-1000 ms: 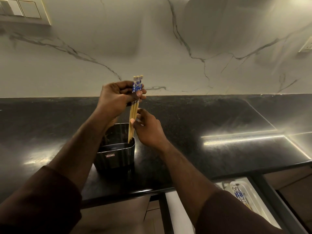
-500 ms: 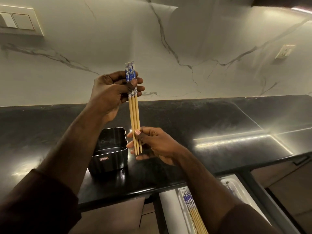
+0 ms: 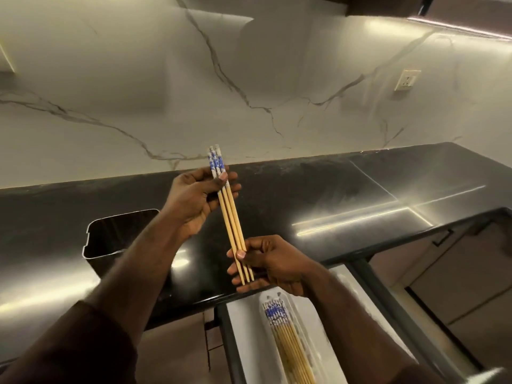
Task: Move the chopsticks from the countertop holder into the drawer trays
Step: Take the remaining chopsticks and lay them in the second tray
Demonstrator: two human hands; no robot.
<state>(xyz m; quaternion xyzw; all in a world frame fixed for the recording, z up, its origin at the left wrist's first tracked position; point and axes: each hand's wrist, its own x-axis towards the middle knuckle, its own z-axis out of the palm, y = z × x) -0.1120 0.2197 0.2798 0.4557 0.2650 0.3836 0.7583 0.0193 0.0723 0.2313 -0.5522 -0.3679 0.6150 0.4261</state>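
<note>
Three wooden chopsticks (image 3: 232, 217) with blue-and-white patterned tops hang tilted in the air above the black countertop. My left hand (image 3: 195, 199) pinches them near the patterned ends. My right hand (image 3: 270, 263) grips their thin tips lower down. The dark metal holder (image 3: 110, 236) stands on the counter to the left, partly hidden by my left forearm; its inside is dark and looks empty. Below the counter edge, an open drawer holds a white tray (image 3: 310, 322) with several matching chopsticks (image 3: 288, 342) lying in it.
The glossy black countertop (image 3: 346, 195) runs to a marble wall with a socket (image 3: 407, 79) at the right. A second tray section shows blurred to the right of my right forearm. Cabinet fronts (image 3: 471, 286) stand at the lower right.
Both hands have lifted the three chopsticks out of the holder and carried them right, toward the drawer. The view has swung right, so more of the drawer tray shows.
</note>
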